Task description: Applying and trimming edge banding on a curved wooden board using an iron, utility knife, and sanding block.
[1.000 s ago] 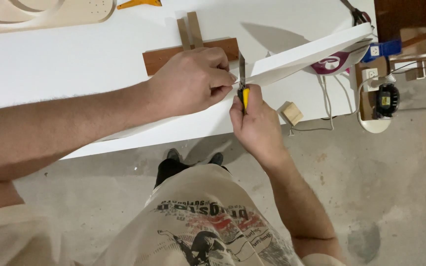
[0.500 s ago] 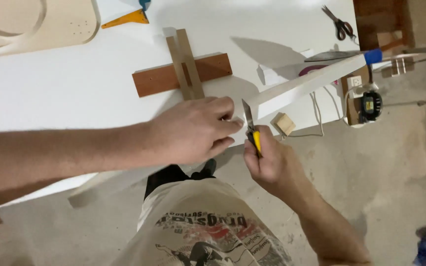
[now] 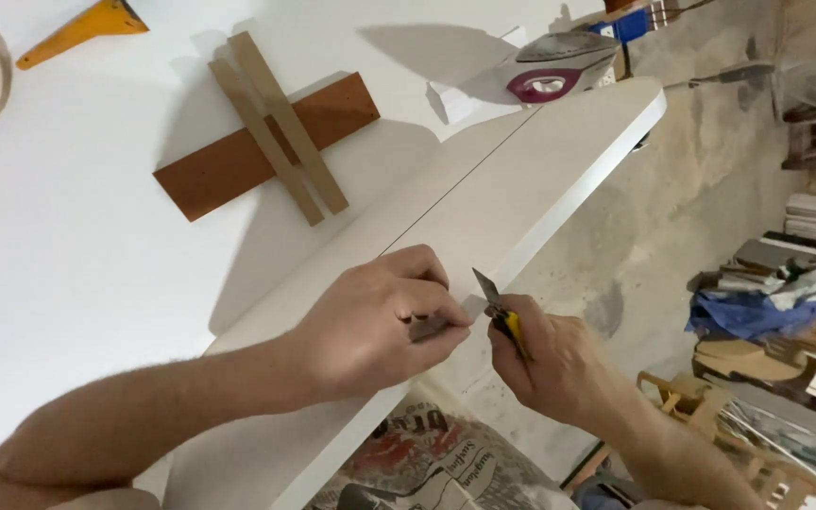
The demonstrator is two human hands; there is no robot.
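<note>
My left hand (image 3: pixel 375 326) rests on a long white board (image 3: pixel 521 179) that lies tilted across the white table, its fingertips pinching a small grey strip (image 3: pixel 446 321) at the board's near edge. My right hand (image 3: pixel 550 364) grips a yellow-handled utility knife (image 3: pixel 501 307), blade pointing up, right beside the left fingertips and the strip. A thin dark line runs along the board's length.
On the white table (image 3: pixel 68 236) lie a brown wooden block crossed by two pale slats (image 3: pixel 271 132), a yellow tool (image 3: pixel 82 28) and a dark iron with a pink ring (image 3: pixel 545 80). Stacked wood, blue cloth (image 3: pixel 757 312) and clutter fill the floor at right.
The view has swung; the white board now lies across the frame's middle. My left hand has shifted from covering the board's edge to pinching a grey strip. The knife stays beside it.
</note>
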